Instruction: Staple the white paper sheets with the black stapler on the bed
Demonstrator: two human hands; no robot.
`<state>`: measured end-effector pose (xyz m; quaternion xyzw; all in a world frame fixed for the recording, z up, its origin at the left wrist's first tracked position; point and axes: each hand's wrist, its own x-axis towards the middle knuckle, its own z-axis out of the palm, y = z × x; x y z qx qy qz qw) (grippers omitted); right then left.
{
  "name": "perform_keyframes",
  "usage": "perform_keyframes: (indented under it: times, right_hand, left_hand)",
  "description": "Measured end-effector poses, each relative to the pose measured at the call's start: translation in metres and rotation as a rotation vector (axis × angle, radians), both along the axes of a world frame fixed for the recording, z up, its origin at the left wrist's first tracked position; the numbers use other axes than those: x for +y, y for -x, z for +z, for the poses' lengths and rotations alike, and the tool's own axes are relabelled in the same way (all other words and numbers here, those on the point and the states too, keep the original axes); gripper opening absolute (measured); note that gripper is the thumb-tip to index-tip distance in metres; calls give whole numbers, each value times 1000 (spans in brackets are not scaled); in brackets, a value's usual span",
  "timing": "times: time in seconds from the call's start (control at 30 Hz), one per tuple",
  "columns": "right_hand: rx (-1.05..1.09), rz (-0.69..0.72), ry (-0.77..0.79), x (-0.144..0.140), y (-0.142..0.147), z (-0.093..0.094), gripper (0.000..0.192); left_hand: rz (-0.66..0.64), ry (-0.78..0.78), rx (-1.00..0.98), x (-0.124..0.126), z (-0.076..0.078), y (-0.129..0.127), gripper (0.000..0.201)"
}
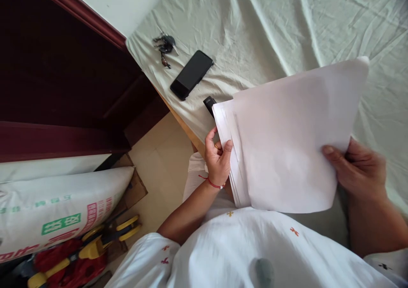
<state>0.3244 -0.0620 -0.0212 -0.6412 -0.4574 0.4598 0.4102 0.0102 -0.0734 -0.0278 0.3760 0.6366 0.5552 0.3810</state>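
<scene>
Left hand: the left hand [218, 154] is closed on the left edge of the stack of paper [287, 139], thumb on top, fingers curled at the edge; a red string is around the wrist.
Right hand: the right hand [357, 171] grips the right side of the same stack, thumb pressed on the top sheet, other fingers hidden under the paper.
Stack of paper: one stack of white sheets, held in the air above the lap and the edge of the bed [287, 24]; the sheets fan out a little at the left edge, the number I cannot tell.
Edges: the near edge of the bed runs just beside the left hand; a small black object [209, 104] lies at this edge, partly hidden by the paper.
Open room: the wrinkled pale sheet is free beyond the paper.
Counted on the bed: one black phone [191, 75], one bunch of keys [165, 46], well apart from the hands.
Floor: one printed sack [60, 211], yellow-handled tools [95, 245] beside it.
</scene>
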Motion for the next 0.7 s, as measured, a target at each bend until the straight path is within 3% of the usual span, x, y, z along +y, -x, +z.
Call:
perform_keyframes:
  times: [0.1,0.23,0.47,0.7]
  right_hand:
    - [-15,25,8,0,-2,0,26]
    - [-53,56,17,0,-4,0,26]
    - [-86,115,-2,3,-2,4,24]
    - [-120,141,25,-1,-9,-5,24]
  left_hand:
    - [-12,15,40,0,3,1,44]
    - [-59,24,102,0,6,3,52]
    - [-82,26,103,-3,5,3,50]
    - [-89,18,146,-4,4,2,52]
